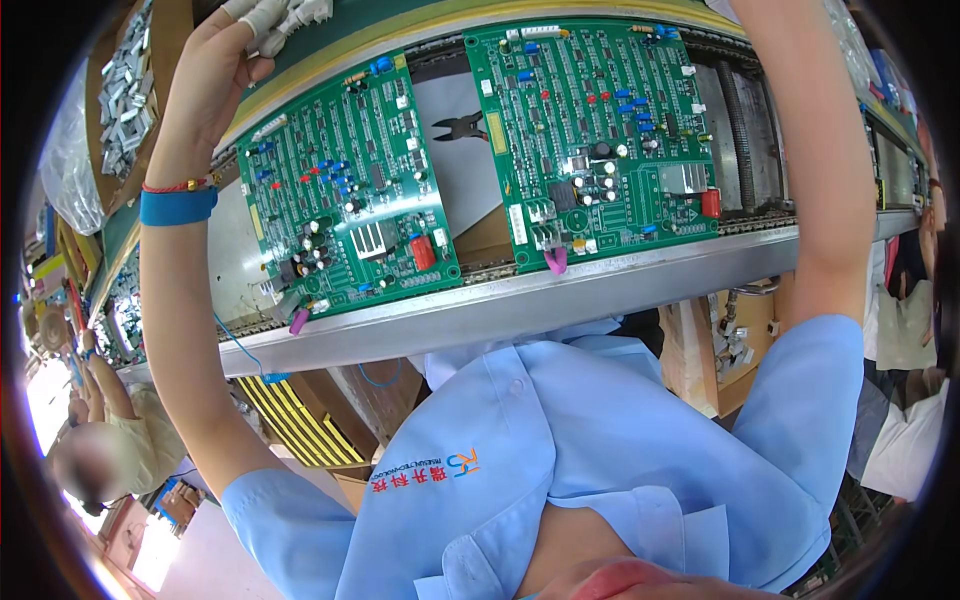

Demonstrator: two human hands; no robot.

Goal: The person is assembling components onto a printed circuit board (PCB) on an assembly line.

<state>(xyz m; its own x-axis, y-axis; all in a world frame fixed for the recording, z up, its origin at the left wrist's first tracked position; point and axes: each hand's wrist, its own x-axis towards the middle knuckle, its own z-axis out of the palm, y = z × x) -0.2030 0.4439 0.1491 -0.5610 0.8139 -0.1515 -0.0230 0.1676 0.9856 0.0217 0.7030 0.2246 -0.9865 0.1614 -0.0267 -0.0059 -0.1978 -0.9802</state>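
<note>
While the left hand point(220, 62) closes bent fingers around white parts point(304, 12) beyond two green circuit boards point(640, 145) on metal rails point(480, 312), the right hand is out of view, its grip impossible to tell.

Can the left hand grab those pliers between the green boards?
Probably yes: the left hand is nearby and the pliers lie partly uncovered, though a green board seems to hide the handles.

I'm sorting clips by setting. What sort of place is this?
Probably an electronics factory's assembly line: two green circuit boards sit along a metal rail, with pliers showing between them and a box of small silvery parts at the upper left.
</note>
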